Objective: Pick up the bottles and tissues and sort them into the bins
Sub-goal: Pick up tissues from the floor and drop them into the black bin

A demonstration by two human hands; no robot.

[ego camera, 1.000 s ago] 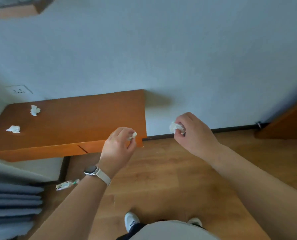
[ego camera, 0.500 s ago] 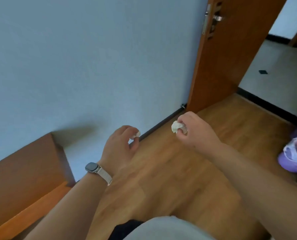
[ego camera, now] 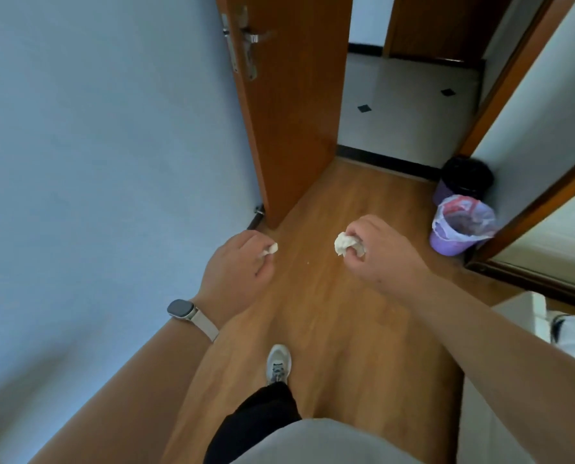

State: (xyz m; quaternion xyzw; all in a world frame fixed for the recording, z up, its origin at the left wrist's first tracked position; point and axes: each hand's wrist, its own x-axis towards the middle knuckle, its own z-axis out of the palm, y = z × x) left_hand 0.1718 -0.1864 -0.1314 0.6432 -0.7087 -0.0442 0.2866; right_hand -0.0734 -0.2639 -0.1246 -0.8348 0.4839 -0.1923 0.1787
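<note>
Both fists closed, left hand pinching a small tissue scrap, right hand gripping a bigger tissue wad. I'd get right over the clear-lined bin before letting go, they're light and could drift

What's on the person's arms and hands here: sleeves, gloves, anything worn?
Both forearms are bare up to the frame edge: no sleeves, no gloves. The left hand has a smartwatch at the wrist, with a dark rounded-rectangle face and a pale band. The right hand shows no watch, no ring visible.
</note>
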